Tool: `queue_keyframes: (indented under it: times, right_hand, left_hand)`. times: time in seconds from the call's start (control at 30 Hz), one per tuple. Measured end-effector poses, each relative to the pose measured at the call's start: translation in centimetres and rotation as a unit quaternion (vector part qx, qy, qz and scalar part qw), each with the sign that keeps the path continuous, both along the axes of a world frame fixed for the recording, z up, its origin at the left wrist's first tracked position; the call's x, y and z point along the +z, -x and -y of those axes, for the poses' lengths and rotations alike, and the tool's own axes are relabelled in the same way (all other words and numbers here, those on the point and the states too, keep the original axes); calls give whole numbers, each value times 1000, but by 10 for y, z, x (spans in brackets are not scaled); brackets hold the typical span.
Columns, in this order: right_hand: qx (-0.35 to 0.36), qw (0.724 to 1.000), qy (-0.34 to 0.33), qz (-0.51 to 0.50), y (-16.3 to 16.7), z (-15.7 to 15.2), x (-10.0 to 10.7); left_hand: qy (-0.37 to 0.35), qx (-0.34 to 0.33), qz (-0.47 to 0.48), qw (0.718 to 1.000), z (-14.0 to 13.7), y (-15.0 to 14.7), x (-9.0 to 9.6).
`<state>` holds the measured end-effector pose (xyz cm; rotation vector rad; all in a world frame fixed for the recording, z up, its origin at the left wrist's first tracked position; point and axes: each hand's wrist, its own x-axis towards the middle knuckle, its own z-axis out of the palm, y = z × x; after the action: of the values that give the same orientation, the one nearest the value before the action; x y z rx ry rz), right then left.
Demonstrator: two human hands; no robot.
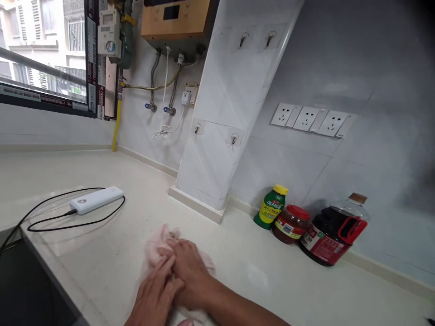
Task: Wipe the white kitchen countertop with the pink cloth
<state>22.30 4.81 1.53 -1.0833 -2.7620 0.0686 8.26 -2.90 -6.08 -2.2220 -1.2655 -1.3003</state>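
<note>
A crumpled pale pink cloth (154,248) lies on the white countertop at the lower middle of the view. My right hand (190,265) presses down on it, its fingers bent over the folds. Against its near left side rests my left hand (152,292), fingers stretched forward and overlapping the right hand and the cloth's edge. Part of the cloth is hidden beneath both hands. Another bit of it shows below the right wrist.
A white power bank (97,200) with a black cable (71,222) sits to the left. Along the right wall stand a green-and-yellow bottle (272,206), a red-lidded jar (291,224) and a large dark sauce jug (331,233). A tiled pillar (217,149) juts out behind.
</note>
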Motion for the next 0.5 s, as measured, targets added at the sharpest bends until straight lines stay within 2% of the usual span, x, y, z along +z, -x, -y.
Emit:
queue_keyframes:
  times: [0.1, 0.13, 0.2, 0.3, 0.37, 0.43, 0.5]
  right_hand:
    - [77, 997, 12, 14, 30, -5, 7]
    - [75, 997, 13, 13, 30, -12, 9]
    - [22, 1000, 9, 0, 12, -30, 11]
    - [-124, 992, -8, -12, -56, -56, 11]
    - [-247, 969, -19, -10, -121, -61, 9]
    - [-358, 933, -25, -1, -192, -49, 6]
    - [-447, 894, -36, 4, -262, -22, 4]
  left_hand:
    - [27, 44, 20, 998, 4, -1, 6]
    - [36, 51, 22, 998, 5, -1, 8]
    - [49, 44, 14, 998, 9, -1, 9]
    - [58, 21, -7, 998, 10, 2, 7]
    - [59, -2, -24, 998, 10, 5, 6]
    - [64, -24, -44, 997, 9, 7, 7]
    - [79, -30, -60, 995, 9, 8, 10]
